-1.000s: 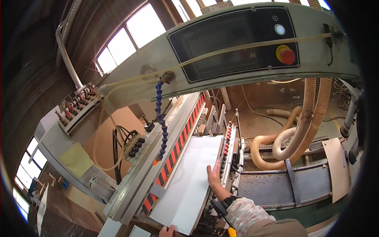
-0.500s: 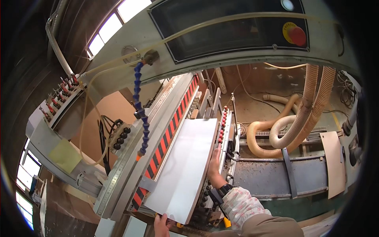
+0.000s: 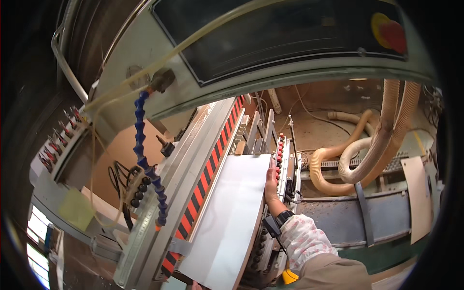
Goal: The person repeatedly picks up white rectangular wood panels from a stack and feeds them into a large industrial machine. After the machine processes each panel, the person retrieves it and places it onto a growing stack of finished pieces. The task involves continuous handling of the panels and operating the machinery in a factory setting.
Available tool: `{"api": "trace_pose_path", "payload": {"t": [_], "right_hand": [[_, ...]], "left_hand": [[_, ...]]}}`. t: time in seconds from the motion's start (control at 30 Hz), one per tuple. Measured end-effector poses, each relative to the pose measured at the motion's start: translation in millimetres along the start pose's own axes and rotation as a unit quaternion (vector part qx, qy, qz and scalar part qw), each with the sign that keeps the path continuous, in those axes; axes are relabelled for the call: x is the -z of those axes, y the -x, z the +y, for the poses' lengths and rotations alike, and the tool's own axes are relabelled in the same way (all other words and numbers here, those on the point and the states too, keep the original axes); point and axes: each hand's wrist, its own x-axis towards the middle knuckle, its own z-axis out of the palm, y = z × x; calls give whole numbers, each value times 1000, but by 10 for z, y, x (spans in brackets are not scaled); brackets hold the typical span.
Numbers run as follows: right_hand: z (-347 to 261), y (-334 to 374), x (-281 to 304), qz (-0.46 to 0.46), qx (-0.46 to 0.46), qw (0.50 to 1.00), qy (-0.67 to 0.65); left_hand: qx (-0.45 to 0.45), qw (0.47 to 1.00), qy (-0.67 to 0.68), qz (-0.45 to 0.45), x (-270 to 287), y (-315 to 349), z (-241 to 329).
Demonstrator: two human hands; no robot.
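White rectangular panel (image 3: 227,217) already beside red-and-black striped rail (image 3: 198,193), remainder unclear; whether my right hand (image 3: 271,187) or left hand (image 3: 196,286) grips, I cannot tell.

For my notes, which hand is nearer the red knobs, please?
The right hand, beside the knobs; the left hand is at the lower end of the white panel.

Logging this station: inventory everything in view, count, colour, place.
long board: 1, white, lower centre
striped strip: 1, red-black, left of board
display panel: 1, black, top
button: 1, red, upper right
segmented hose: 1, blue, left
ribbed hoses: several, beige, right
thin sheet: 1, tan, far right
square sheet: 1, yellowish, left
round knobs: many, red-black, right of board
windows: several, bright, lower left
sleeve: 1, pinkish, lower right
right hand: 1, bare, board's right edge
left hand: 1, cropped, bottom edge
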Motion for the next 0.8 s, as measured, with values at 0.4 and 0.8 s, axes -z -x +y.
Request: {"api": "trace_pose_path", "payload": {"t": [0.4,0.8], "right_hand": [[-154,503,-80,58,104,970,212],[-94,2272,-148,-81,66,982,155]], "left_hand": [[16,995,36,-96,326,-168,-128],[-244,941,-195,-134,533,-167,-435]]}}
